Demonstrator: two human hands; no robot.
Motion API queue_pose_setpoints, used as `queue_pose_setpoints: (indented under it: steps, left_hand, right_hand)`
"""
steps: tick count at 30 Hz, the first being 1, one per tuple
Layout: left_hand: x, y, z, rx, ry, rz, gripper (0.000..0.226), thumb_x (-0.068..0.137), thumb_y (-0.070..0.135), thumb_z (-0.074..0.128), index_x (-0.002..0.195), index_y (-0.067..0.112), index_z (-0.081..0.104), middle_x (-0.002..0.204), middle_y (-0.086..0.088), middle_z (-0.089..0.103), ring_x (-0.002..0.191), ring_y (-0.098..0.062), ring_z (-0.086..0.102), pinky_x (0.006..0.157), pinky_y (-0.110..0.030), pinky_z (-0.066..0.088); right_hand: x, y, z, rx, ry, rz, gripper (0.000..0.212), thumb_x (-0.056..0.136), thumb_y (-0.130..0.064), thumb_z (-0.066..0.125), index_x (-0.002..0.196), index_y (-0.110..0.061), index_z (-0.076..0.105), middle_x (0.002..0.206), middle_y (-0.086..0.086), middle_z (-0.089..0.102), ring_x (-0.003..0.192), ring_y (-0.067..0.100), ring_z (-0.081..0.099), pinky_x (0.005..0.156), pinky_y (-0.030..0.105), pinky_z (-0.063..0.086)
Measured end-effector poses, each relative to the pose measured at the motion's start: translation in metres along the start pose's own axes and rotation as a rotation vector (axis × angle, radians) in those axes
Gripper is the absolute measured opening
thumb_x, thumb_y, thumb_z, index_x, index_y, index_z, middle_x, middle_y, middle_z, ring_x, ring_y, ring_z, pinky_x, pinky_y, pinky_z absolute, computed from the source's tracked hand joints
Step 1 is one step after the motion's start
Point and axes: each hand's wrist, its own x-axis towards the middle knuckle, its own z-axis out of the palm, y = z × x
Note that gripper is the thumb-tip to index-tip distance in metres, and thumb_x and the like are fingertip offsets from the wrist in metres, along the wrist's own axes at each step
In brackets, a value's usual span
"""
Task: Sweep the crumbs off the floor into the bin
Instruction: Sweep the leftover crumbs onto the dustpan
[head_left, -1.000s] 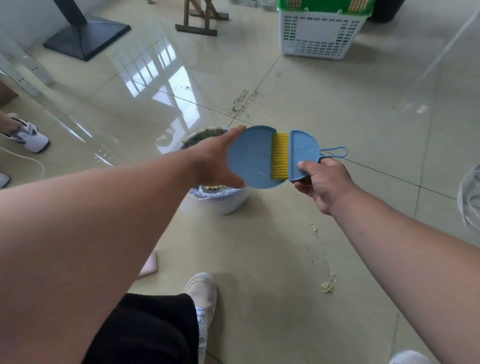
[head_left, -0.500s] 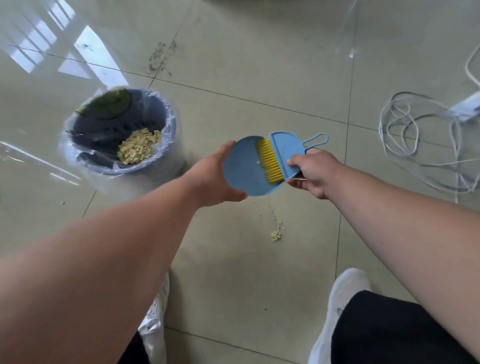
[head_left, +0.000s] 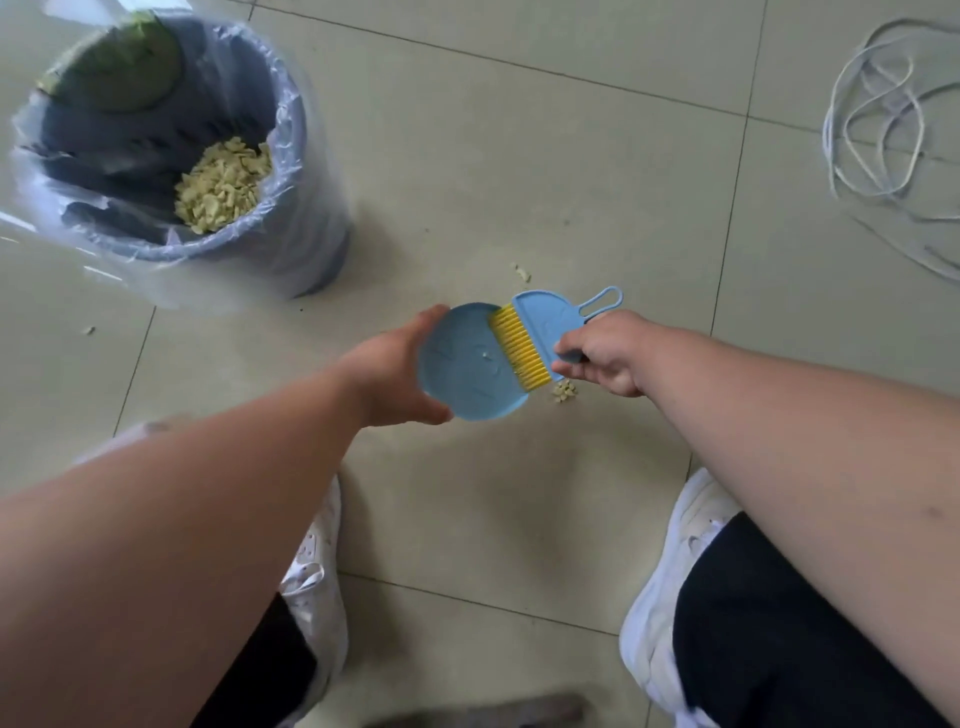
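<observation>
My left hand (head_left: 395, 374) grips the left side of a small round blue dustpan (head_left: 467, 374), held low over the floor. My right hand (head_left: 602, 358) holds a blue hand brush (head_left: 550, 325) with yellow bristles (head_left: 519, 348) that rest on the pan's right side. A small heap of pale crumbs (head_left: 563, 391) lies on the tiles just under the bristles' lower end, and a few stray crumbs (head_left: 521, 272) lie farther up. The blue bin (head_left: 291, 208), lined with a clear bag, stands at the upper left with crumbs (head_left: 223, 187) and green scraps inside.
My two white shoes (head_left: 317, 566) (head_left: 670, 571) stand on the tiled floor below the hands. A tangle of white cable (head_left: 878, 119) lies at the upper right. One loose crumb (head_left: 89, 330) sits left of the bin's base.
My view has tilted down and closer to the floor. Both hands have lowered the dustpan and brush from beside the bin to the crumb heap, which now lies right at the bristles.
</observation>
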Motion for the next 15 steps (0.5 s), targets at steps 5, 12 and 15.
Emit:
queue_pose_setpoints:
  steps: [5,12,15]
  left_hand:
    - [-0.003,-0.019,0.009,0.12,-0.08,0.006,0.123,0.055,0.042,0.09,0.155,0.048,0.02,0.114,0.009,0.061,0.101,-0.025,0.062,0.086,-0.032,0.051]
    - [0.006,-0.02,0.025,0.203,-0.158,-0.085,0.135,0.062,0.045,0.095,0.166,0.032,0.01,0.136,-0.009,0.063,0.116,-0.034,0.061,0.089,-0.034,0.049]
    - [0.008,-0.019,0.032,0.244,-0.142,-0.135,0.14,0.066,0.047,0.094,0.169,0.028,0.001,0.145,-0.014,0.059,0.125,-0.037,0.059,0.09,-0.034,0.044]
  right_hand:
    - [0.008,0.011,-0.024,-0.485,-0.024,-0.025,0.026,0.09,-0.019,0.078,0.103,0.0,0.067,0.101,0.017,0.072,0.083,0.032,0.076,0.076,0.038,0.064]
    - [0.001,0.033,-0.036,-1.294,-0.121,-0.079,0.02,0.079,-0.029,0.077,0.075,-0.011,0.071,0.077,0.007,0.073,0.074,0.023,0.071,0.064,0.027,0.055]
    - [0.002,0.032,-0.031,-1.463,-0.054,-0.228,0.023,0.086,-0.037,0.069,0.078,-0.016,0.062,0.084,0.008,0.067,0.081,0.028,0.063,0.064,0.026,0.043]
